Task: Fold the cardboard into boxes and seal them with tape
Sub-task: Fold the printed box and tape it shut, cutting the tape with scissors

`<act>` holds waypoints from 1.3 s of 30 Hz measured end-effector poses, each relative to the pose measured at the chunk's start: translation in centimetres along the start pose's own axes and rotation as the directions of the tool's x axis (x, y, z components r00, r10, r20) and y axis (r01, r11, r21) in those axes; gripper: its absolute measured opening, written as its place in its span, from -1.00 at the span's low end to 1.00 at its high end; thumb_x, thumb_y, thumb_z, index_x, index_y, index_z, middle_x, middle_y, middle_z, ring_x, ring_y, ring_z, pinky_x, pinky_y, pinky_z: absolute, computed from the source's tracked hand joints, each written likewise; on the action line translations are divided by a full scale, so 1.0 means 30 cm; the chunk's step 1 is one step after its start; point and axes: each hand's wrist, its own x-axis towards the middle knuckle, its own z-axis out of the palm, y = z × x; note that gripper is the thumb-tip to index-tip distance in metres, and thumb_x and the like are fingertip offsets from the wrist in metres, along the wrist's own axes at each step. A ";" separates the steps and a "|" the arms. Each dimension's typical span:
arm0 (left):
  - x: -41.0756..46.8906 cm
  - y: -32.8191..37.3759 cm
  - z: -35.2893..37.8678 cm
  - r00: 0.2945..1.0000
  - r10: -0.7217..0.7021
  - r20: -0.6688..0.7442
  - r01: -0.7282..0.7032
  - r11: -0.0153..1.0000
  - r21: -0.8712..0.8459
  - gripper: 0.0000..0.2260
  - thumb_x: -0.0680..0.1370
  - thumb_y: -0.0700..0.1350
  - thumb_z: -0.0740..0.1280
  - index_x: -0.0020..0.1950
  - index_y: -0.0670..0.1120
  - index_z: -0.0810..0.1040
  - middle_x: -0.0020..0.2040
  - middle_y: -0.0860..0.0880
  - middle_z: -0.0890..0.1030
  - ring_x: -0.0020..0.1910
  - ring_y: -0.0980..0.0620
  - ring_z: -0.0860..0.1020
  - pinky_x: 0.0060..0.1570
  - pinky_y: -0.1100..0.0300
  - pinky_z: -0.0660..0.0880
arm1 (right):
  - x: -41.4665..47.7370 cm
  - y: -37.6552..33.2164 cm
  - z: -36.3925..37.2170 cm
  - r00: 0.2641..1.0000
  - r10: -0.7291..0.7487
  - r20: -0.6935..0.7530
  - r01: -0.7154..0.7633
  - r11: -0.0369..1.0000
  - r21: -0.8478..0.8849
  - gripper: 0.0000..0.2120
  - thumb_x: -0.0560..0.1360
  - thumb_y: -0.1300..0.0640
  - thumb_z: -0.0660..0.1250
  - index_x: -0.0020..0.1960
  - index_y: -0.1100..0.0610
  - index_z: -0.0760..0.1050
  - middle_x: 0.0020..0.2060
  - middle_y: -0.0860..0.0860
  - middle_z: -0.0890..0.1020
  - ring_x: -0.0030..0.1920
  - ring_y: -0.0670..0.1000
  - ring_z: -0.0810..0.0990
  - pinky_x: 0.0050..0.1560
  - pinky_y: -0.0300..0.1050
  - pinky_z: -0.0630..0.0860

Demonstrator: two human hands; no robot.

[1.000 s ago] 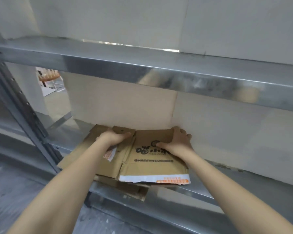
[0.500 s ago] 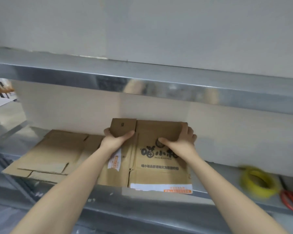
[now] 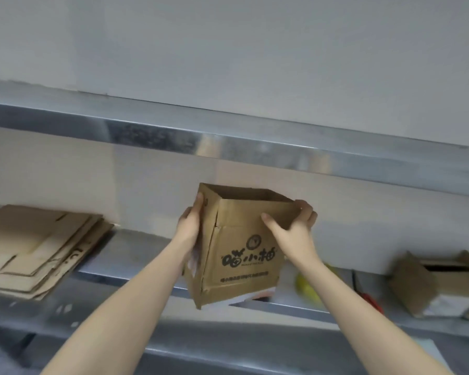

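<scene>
We are working at a metal shelf (image 3: pixel 136 249), where a stack of flat cardboard (image 3: pixel 33 247) is lying at the far left. Above the middle of the shelf's front edge we are holding the box (image 3: pixel 244 255), clear of the surface. It is opened from flat into a square tube, tilted, with its mouth facing up and away. Its top flaps are standing open, and we cannot see whether the bottom flaps are folded. Far to the right a second box (image 3: pixel 431 282) is sitting on the shelf.

Our left hand (image 3: pixel 191 223) is gripping the box's left wall, thumb running up the near corner and fingers hidden behind. Our right hand (image 3: pixel 293 226) is pinching the upper right corner, thumb on the printed front and fingers curled over the rim.

We are judging this to be the squaring-up step: forming is under way, sealing not begun. The next move is calling for us to fold one end's flaps shut and hold them flat. We are then needing a hand free for the blurred yellow tape roll (image 3: pixel 307 288) lying past our right forearm, with something red (image 3: pixel 371 301), perhaps scissors, beside it.
</scene>
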 end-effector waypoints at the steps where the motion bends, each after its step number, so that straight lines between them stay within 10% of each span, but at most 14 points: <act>1: -0.010 -0.009 0.036 1.000 0.002 0.009 -0.002 1.000 -0.017 -0.31 0.38 0.50 0.18 0.24 0.01 0.56 0.06 -0.07 0.68 0.05 -0.10 0.62 0.24 -0.05 0.48 | -0.008 0.006 -0.016 0.999 -0.032 0.005 0.032 0.999 -0.020 -0.18 0.38 -0.15 0.49 0.43 0.10 0.13 0.20 -0.03 0.18 0.28 0.11 0.41 0.31 0.10 0.45; 12: -0.030 -0.023 0.195 0.990 0.137 0.016 -0.137 0.966 0.217 -0.50 0.63 0.26 -0.02 0.28 0.00 0.53 0.20 -0.06 0.59 0.04 0.02 0.50 0.07 0.17 0.34 | 0.000 0.089 -0.111 0.998 -0.055 0.031 0.055 0.998 -0.030 -0.10 0.37 -0.17 0.50 0.50 -0.02 0.05 0.19 -0.14 0.14 0.31 0.07 0.39 0.36 0.03 0.40; 17: 0.037 -0.049 0.189 0.999 0.008 0.044 -0.019 0.964 0.265 -0.37 0.61 0.30 -0.16 0.49 -0.03 0.31 0.41 -0.09 0.43 0.37 -0.13 0.41 0.37 0.08 0.28 | -0.008 0.132 -0.110 0.998 -0.059 -0.023 0.057 0.995 -0.084 -0.10 0.36 -0.13 0.53 0.49 0.06 0.08 0.17 -0.12 0.12 0.29 0.08 0.39 0.33 -0.07 0.40; 21: 0.035 0.010 0.206 0.956 -0.130 0.263 0.157 0.984 -0.084 -0.41 0.57 0.36 -0.02 0.06 0.00 0.64 -0.08 -0.14 0.70 -0.10 -0.13 0.65 0.06 0.03 0.52 | -0.007 0.115 -0.076 0.994 -0.105 0.015 0.106 0.989 -0.101 -0.09 0.34 -0.14 0.54 0.49 0.00 0.09 0.25 -0.06 0.17 0.31 0.04 0.36 0.32 -0.08 0.37; 25: 0.075 -0.017 0.180 0.980 0.006 0.197 -0.039 0.986 0.163 -0.38 0.51 0.35 0.22 0.35 -0.09 0.35 0.21 -0.05 0.52 0.10 -0.02 0.53 0.14 0.10 0.43 | -0.010 0.140 -0.092 0.996 -0.087 0.032 0.092 0.981 -0.174 -0.01 0.28 -0.23 0.55 0.49 -0.12 0.02 0.31 -0.09 0.18 0.32 0.08 0.39 0.24 0.00 0.47; 29: 0.108 -0.038 0.172 0.989 0.146 0.014 -0.145 0.958 0.246 -0.44 0.42 0.29 0.37 0.18 -0.03 0.26 0.19 -0.18 0.49 0.08 -0.18 0.55 0.12 -0.08 0.51 | 0.001 0.150 -0.101 0.994 -0.110 0.028 0.113 0.968 -0.226 0.05 0.28 -0.23 0.55 0.54 -0.08 -0.03 0.42 -0.04 0.24 0.39 0.03 0.32 0.25 0.01 0.45; 35: 0.127 -0.017 0.155 0.971 0.225 0.082 -0.240 0.918 0.316 -0.73 0.52 0.04 0.41 -0.22 -0.07 0.41 -0.09 -0.08 0.61 -0.03 -0.14 0.58 -0.04 0.08 0.50 | 0.004 0.142 -0.093 0.995 -0.088 0.039 0.093 0.979 -0.179 0.04 0.26 -0.22 0.56 0.52 -0.16 -0.02 0.39 -0.06 0.32 0.37 0.01 0.33 0.21 0.04 0.49; 39: 0.117 -0.013 0.129 0.973 0.117 0.197 -0.178 0.929 0.326 -0.67 0.53 0.19 0.33 0.04 -0.05 0.59 -0.01 -0.06 0.66 0.03 -0.08 0.60 0.11 0.05 0.49 | -0.005 0.143 -0.089 0.998 -0.039 0.051 0.048 0.981 -0.186 0.06 0.23 -0.25 0.56 0.50 -0.21 -0.04 0.33 0.01 0.33 0.27 0.07 0.44 0.15 0.03 0.53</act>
